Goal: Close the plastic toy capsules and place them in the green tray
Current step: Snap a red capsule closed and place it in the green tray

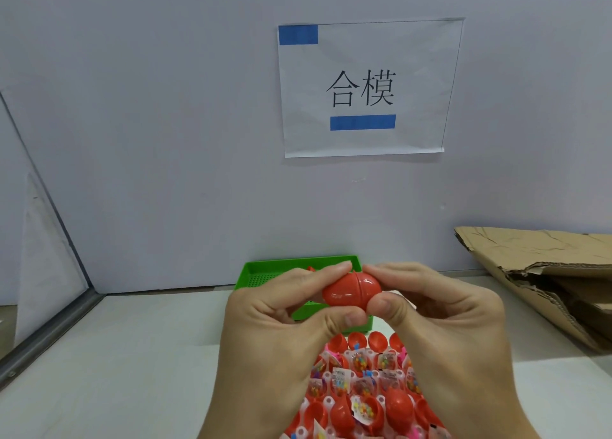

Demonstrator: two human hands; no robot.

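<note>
Red capsule (351, 289) (halves joined) pinched between left hand (281, 313) and right hand (440, 309) | green tray (265, 268) just behind hands, contents mostly hidden | open toy-filled capsule halves (361, 385) below hands

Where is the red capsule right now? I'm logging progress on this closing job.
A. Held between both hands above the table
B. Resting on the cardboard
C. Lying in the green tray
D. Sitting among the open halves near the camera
A: the red capsule is pinched between the fingers and thumbs of the left hand and the right hand, in front of the green tray, its two halves meeting at a seam.
</note>
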